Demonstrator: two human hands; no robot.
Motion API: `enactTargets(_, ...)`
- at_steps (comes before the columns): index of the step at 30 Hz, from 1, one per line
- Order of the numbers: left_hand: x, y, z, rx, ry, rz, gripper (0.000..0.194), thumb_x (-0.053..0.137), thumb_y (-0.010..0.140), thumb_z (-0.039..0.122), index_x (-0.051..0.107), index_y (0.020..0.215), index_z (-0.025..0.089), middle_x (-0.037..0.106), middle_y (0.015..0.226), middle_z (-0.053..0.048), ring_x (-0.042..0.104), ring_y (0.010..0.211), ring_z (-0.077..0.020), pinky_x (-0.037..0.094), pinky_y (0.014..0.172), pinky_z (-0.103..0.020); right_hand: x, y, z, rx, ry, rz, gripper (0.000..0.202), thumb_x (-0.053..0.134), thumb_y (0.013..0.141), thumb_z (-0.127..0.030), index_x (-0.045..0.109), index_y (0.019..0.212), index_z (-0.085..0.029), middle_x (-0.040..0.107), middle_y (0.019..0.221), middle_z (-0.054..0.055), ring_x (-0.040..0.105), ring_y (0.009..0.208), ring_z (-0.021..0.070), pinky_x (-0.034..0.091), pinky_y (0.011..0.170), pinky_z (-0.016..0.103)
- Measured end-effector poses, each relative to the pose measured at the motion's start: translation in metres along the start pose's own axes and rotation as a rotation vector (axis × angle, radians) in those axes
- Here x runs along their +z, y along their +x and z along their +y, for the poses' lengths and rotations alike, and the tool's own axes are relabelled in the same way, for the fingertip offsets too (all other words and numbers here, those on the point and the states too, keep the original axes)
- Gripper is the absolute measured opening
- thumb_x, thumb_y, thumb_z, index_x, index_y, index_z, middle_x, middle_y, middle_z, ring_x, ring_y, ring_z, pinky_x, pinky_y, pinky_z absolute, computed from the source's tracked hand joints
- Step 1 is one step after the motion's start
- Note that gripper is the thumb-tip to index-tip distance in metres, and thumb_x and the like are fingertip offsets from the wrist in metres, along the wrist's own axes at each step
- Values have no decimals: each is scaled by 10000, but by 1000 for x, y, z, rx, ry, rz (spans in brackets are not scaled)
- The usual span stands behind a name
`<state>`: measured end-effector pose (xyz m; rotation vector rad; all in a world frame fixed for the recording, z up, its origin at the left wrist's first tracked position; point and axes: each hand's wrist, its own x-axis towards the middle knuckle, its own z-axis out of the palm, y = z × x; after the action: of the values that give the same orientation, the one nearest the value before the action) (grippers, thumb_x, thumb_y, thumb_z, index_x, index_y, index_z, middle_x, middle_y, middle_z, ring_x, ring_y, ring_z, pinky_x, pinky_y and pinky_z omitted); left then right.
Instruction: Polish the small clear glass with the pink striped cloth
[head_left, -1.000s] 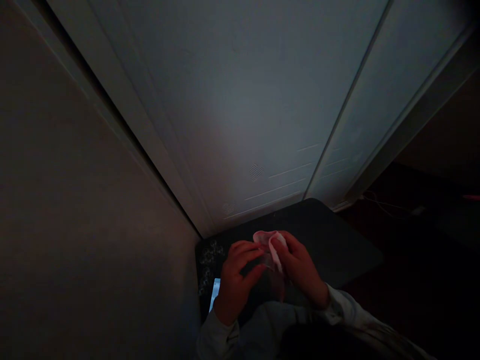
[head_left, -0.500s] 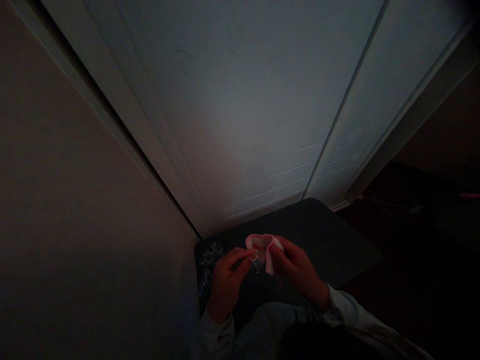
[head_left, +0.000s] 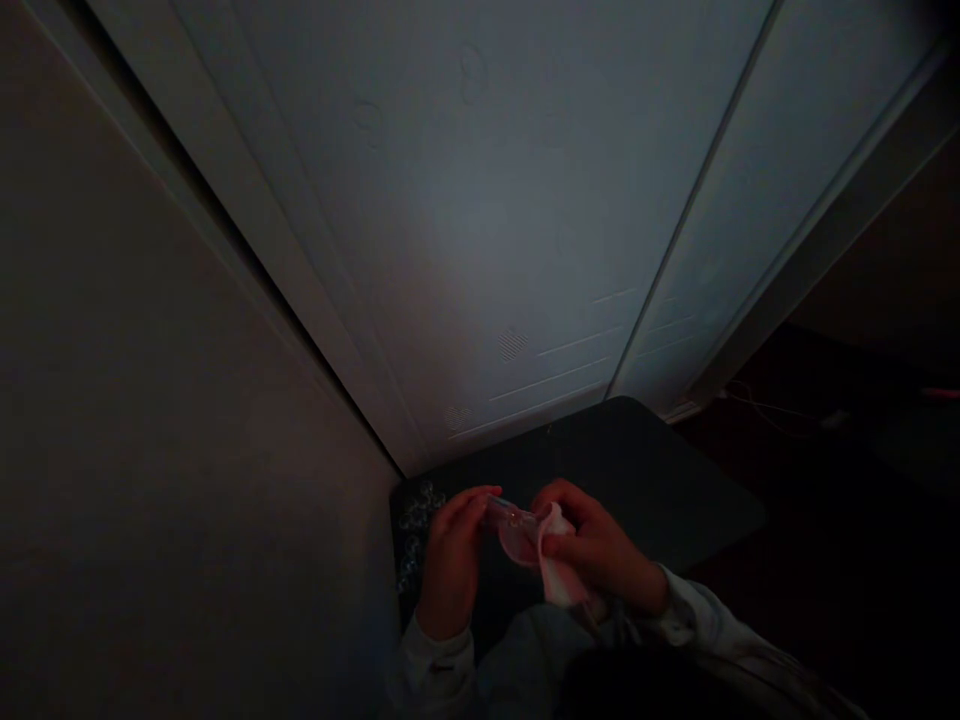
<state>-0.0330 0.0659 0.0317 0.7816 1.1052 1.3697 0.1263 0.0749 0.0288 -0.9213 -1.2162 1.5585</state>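
Note:
My left hand pinches the left end of a small clear plastic piece, thumb and fingers together. My right hand grips a pink and white cloth, which hangs down below the fingers and touches the right side of the clear piece. Both hands are close together above a dark table. The dim light hides the exact shape of the clear piece.
Several clear, shiny pieces lie at the table's left edge. Behind the table rises a pale panel with embossed hearts. A wall stands on the left. A white cable lies at the right.
The cloth has been turned and now hangs lower from my right hand. The clear piece is tilted differently and shows more between the hands. My left hand has shifted slightly.

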Motion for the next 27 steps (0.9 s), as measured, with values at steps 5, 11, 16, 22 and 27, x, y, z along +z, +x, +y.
enactTargets(5, -1, -1, -3, 39, -102, -127, 324, 638, 760, 392, 682, 957, 139, 694, 741, -44, 635, 683, -166, 482, 631, -274, -2, 0, 2, 6, -29, -4, 176, 706, 559, -244, 603, 696, -205, 565, 667, -24, 484, 589, 125, 387, 544, 239)
enactTargets(11, -3, 3, -8, -73, -185, -113, 416, 754, 632, 211, 634, 1028, 168, 676, 723, 11, 625, 669, -128, 472, 658, -244, -9, 3, 9, -48, -190, -88, 169, 689, 649, -328, 665, 738, -186, 611, 708, 7, 536, 662, 148, 413, 600, 253)
enactTargets(16, -1, 3, -8, -63, -240, -88, 396, 743, 631, 199, 630, 1011, 182, 683, 743, 13, 631, 699, -127, 474, 672, -236, -11, 3, 11, -56, -173, -125, 366, 595, 755, -520, 661, 754, -161, 593, 678, 15, 505, 611, 135, 410, 573, 253)
enactTargets(22, -3, 0, -15, 2, 44, -75, 338, 739, 639, 196, 644, 963, 193, 687, 828, -8, 628, 776, -155, 474, 723, -260, -7, 7, 14, 53, 23, -53, 416, 541, 797, -550, 626, 747, -145, 576, 670, 3, 488, 599, 114, 392, 568, 239)
enactTargets(27, -4, 1, -14, 130, 265, -65, 317, 715, 642, 167, 655, 953, 193, 671, 930, -34, 602, 864, -182, 451, 800, -293, -4, 7, 14, 141, -4, -145, 413, 609, 742, -544, 606, 779, -133, 566, 655, -3, 463, 547, 93, 361, 517, 225)
